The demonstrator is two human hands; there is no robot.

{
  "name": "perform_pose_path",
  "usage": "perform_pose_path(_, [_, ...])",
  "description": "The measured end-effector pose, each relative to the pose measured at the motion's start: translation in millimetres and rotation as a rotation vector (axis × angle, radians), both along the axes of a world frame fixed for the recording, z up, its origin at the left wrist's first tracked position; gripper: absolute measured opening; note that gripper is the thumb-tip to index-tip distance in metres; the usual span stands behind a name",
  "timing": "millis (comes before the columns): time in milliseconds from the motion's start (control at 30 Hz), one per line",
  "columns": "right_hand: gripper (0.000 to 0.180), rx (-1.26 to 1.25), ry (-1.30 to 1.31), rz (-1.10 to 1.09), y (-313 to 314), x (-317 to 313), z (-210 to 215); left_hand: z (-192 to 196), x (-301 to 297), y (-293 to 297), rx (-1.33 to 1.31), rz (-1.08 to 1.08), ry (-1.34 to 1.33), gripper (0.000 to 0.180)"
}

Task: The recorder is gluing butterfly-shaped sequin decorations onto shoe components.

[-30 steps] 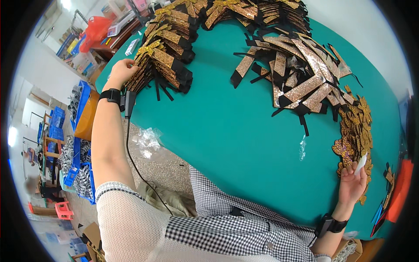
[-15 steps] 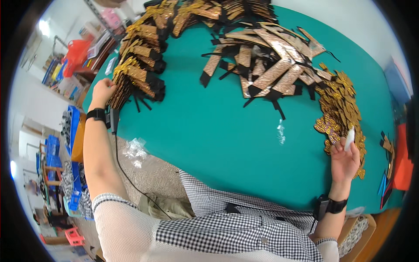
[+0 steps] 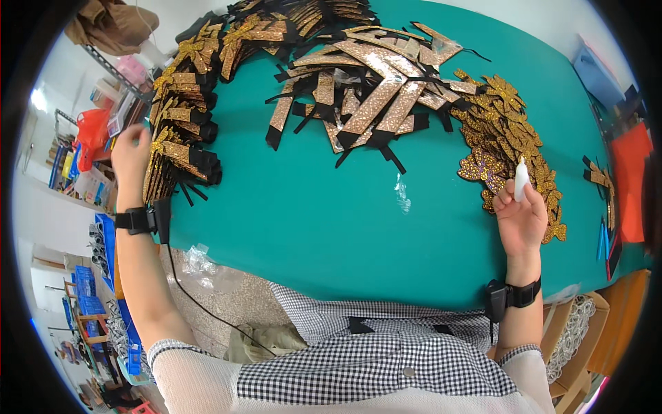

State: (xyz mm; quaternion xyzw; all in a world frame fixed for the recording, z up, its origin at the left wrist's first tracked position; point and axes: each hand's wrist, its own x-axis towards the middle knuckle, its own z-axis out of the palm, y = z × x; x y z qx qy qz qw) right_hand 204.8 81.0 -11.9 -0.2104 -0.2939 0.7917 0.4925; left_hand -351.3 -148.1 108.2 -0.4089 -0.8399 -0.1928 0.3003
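At the left table edge, my left hand (image 3: 129, 165) is beside a stack of gold glitter strips with black ends and gold bow shapes (image 3: 169, 148). Its fingers curl in toward the thumb; whatever they may hold is hidden. My right hand (image 3: 520, 224) is raised palm up at the right, holding a small white tube with a narrow tip (image 3: 521, 181) upright between thumb and fingers. Just behind it lies a heap of gold glitter flower shapes (image 3: 510, 124); one with purplish stones (image 3: 480, 169) sits at its near left side.
A loose pile of glitter strips (image 3: 372, 90) lies mid-table on the green tabletop (image 3: 310, 228). Clear plastic scraps (image 3: 402, 194) are nearby. Blue pens (image 3: 603, 241) and a red sheet (image 3: 631, 179) are at the right edge. A black cable (image 3: 183, 286) hangs from my left wrist.
The whole view has turned, so the table and its piles appear farther left. Both hands keep about the same places beside their piles, and the white tube is still in my right hand.
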Motion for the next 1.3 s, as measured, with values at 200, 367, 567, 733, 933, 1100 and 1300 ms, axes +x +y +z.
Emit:
perform_pose_path(200, [0.033,-0.022,0.021,-0.013,1.5,1.5,-1.0,-24.0,127.3,144.5,-0.22,-0.441,-0.32,0.023])
perform_pose_path(367, [0.031,-0.02,0.009,-0.054,0.0,-0.4,1.2,-48.1,196.2,244.6,-0.183,-0.717,-0.147,0.019])
perform_pose_path(567, [0.032,-0.028,0.044,-0.071,8.2,5.8,-3.7,-67.8,248.1,293.5,-0.594,-0.521,0.004,0.049])
perform_pose_path(733, [0.035,-0.029,0.051,-0.09,9.2,5.2,-0.6,-50.5,231.9,296.2,-0.692,-0.656,-0.115,0.05])
perform_pose_path(933, [0.036,0.028,0.096,-0.057,11.9,7.9,-2.8,-45.6,215.4,278.3,-0.838,-0.704,-0.128,0.034])
perform_pose_path(1100, [0.032,0.063,0.047,-0.073,7.6,2.9,3.3,-29.6,213.8,248.9,-0.661,-0.803,0.179,0.029])
perform_pose_path(1300, [0.027,0.077,0.06,-0.042,9.2,8.0,-1.2,23.5,224.4,197.2,-0.52,-0.975,0.126,0.024])
